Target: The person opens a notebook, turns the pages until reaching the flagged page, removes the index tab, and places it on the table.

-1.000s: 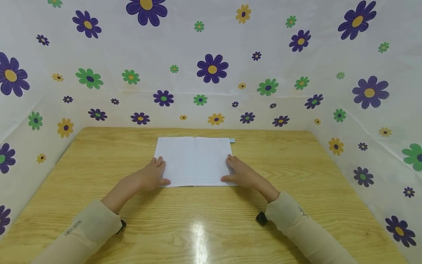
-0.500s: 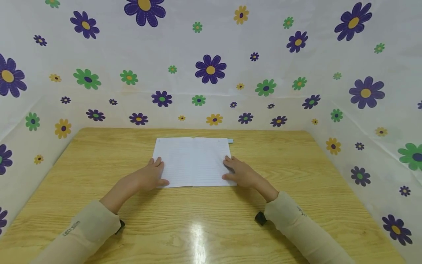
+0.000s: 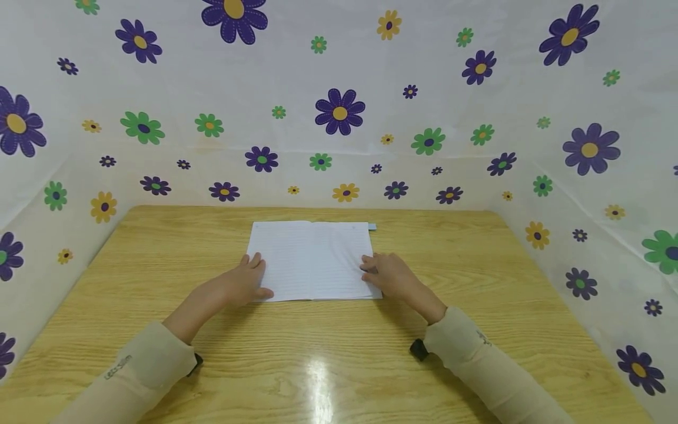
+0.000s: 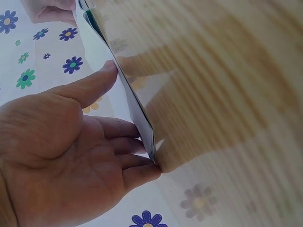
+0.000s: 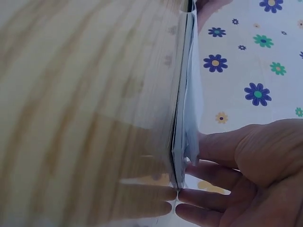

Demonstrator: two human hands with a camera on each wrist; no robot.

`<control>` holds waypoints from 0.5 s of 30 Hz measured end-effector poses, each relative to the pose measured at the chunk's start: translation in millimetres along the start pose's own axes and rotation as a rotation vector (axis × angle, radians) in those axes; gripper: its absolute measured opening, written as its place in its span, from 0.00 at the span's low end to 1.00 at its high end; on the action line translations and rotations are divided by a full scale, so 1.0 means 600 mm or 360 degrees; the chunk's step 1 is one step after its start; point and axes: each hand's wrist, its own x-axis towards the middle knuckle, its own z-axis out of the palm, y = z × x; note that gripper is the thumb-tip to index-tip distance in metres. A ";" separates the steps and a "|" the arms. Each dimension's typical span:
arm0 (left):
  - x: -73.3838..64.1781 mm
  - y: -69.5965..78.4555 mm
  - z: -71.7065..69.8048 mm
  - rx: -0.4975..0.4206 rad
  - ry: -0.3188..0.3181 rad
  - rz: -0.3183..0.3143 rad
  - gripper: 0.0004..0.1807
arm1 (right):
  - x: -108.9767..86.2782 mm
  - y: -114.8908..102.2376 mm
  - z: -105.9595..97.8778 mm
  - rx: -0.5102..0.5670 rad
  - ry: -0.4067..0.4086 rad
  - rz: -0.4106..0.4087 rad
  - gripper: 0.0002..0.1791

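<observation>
A lined notebook [image 3: 296, 259] lies spread flat on the wooden table, its blank pages facing up. My left hand [image 3: 239, 284] rests on the left page's outer edge, the thumb near the front corner and the fingers extended. In the left wrist view, that thumb [image 4: 102, 80] lies on the paper while the fingertips reach the edge. At the opposite edge, my right hand [image 3: 394, 275] pinches a page [image 5: 193, 99] between thumb and index finger. This page bows up slightly from the stack beneath, and faint creases run across it in the head view.
A small light-blue tab [image 3: 372, 227] sticks out at the notebook's far right corner. White sheeting [image 3: 296, 70] with printed flowers surrounds the wooden table [image 3: 312, 341] at the back and sides. Dark wrist devices [image 3: 419, 350] show under the sleeves.
My right thumb has drawn in toward the fingers and now pinches the right page, which has buckled slightly. The left hand stays in place on the notebook.
</observation>
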 end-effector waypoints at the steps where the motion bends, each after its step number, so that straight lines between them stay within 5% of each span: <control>1: 0.001 0.000 0.001 0.0001 -0.0002 -0.0006 0.44 | 0.000 -0.001 0.001 -0.0005 0.0047 -0.0023 0.14; 8: 0.005 0.000 0.002 0.0014 -0.0007 -0.0020 0.44 | -0.003 -0.007 0.007 0.0078 0.0251 -0.0006 0.04; 15: 0.006 0.000 0.002 0.0030 -0.0007 -0.0021 0.44 | -0.009 -0.023 0.004 -0.0064 0.0392 0.0085 0.04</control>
